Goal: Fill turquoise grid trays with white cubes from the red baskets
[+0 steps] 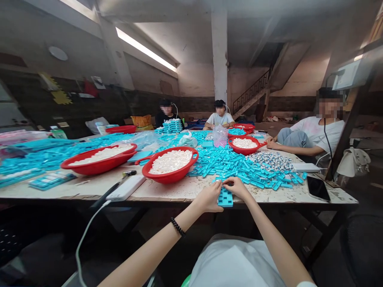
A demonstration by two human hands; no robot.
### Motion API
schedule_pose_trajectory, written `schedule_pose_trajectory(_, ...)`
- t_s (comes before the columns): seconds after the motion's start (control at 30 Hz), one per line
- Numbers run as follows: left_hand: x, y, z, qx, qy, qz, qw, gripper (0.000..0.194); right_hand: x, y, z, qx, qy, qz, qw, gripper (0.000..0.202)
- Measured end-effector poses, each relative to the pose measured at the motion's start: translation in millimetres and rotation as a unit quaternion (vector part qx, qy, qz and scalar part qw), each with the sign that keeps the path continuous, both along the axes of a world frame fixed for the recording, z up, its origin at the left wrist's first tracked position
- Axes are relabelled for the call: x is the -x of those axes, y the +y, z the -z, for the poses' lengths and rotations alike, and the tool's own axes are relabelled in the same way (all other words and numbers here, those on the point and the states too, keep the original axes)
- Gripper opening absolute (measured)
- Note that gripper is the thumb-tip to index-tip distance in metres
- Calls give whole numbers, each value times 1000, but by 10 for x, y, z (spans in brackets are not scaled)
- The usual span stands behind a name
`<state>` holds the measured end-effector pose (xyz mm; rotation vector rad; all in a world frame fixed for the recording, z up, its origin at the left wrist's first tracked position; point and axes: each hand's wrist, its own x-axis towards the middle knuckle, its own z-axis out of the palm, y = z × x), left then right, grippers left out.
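A blue plastic panel with small square slots point(226, 199) is at the table's front edge, held by my left hand point(209, 196), whose fingers are wrapped round its left side. My right hand point(237, 187) has its thumb and fingers pinched together over the far end of the panel; whatever is between the fingertips is too small to make out. Just beyond both hands lies a heap of loose blue plastic pieces point(224, 159). To the left of the heap stands a red basket point(167, 177) full of small white pieces.
Another red basket point(101, 169) stands further left, and a third point(247, 150) behind the heap. A white power bank point(125, 189) with a cable lies left; a phone point(318, 188) lies right. Small mottled parts point(269, 161) spread beside the heap. Several people sit around the table.
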<state>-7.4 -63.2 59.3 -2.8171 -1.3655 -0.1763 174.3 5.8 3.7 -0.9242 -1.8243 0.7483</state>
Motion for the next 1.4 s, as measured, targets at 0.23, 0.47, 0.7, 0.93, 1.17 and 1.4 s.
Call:
schedule_pose_trajectory(0.23,-90,-43,59,-28,4,-24,999,92,9,16,-43,6,-10,27,1000,13)
schedule_pose_trajectory(0.47,-53,27,214,-67,-11,-29,997,90,8,-30,-130,-8,-20,66,998,11)
schedule_pose_trajectory(0.7,-18,34,345,-77,-57,-48,994,89,17,-93,-177,-46,-76,103,991,26)
schedule_pose_trajectory(0.93,-39,-33,286,-40,-58,-75,995,93,40,-177,-211,-97,-104,142,980,17)
schedule_pose_trajectory(1.17,-39,-27,412,-80,-67,-64,993,90,59,-207,-264,-70,-176,215,958,18)
schedule_pose_trajectory(1.4,-1,-18,588,-169,-147,-44,974,97,85,-100,-240,-64,-90,143,984,33)
